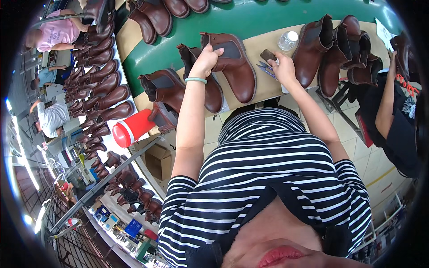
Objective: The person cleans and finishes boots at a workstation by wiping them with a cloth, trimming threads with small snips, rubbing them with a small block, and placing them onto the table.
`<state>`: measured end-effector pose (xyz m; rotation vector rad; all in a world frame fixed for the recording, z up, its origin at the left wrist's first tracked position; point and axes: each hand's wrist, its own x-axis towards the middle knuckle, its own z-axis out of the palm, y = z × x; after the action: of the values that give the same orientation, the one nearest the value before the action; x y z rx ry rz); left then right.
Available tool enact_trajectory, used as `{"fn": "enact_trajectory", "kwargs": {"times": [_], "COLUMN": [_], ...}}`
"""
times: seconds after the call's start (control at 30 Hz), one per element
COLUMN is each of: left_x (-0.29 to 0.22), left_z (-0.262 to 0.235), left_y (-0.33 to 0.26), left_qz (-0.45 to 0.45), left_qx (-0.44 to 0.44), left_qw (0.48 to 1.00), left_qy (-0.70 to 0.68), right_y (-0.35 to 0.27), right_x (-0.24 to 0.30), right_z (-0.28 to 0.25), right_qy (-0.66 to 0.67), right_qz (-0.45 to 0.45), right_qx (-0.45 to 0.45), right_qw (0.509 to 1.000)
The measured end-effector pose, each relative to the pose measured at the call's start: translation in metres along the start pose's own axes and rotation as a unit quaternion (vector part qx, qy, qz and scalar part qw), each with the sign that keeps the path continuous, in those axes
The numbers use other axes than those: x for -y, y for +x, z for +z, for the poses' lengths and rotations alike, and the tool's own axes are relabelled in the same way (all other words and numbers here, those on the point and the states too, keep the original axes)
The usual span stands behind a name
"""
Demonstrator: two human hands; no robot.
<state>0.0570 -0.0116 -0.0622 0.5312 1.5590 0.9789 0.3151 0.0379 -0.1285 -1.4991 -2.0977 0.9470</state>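
Observation:
A brown ankle boot (240, 77) with a grey elastic side panel stands in front of me on the table. My left hand (207, 61), wearing a pale green bangle, is closed on the top of this boot, thumb over its edge. In my right hand (283, 68) is a small dark grey-brown block (267, 55), pinched between thumb and fingers. Just below that block, several slender blue pointed tools (265, 69) lie on the tan table covering; their kind is unclear. A second brown boot (213, 91) is partly hidden behind my left hand and the held boot.
A clear bottle with a white cap (288, 40) stands beyond my right hand. Several brown boots (308, 53) crowd the right, where another person's arm (387, 98) reaches in. On the left are a red-and-white jug (132, 128) and a long row of boots (100, 91).

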Motion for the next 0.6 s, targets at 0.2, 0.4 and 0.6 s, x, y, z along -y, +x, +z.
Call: {"fn": "enact_trajectory", "kwargs": {"times": [0.2,0.4,0.6], "left_x": [0.004,0.000,-0.009], "left_z": [-0.005,-0.003,0.016], "left_y": [0.001,-0.035,-0.085], "left_qz": [0.001,0.058,0.138], "left_qx": [0.025,0.039,-0.005], "left_qw": [0.999,0.997,0.990], "left_qy": [-0.031,-0.028,-0.013], "right_y": [-0.006,-0.018,-0.015], "right_x": [-0.018,0.009,0.039], "right_z": [0.012,-0.003,-0.026], "right_qy": [-0.044,-0.044,0.133], "right_qz": [0.020,-0.009,-0.107], "right_qx": [0.019,-0.023,0.017], "right_qw": [0.999,0.999,0.985]}}
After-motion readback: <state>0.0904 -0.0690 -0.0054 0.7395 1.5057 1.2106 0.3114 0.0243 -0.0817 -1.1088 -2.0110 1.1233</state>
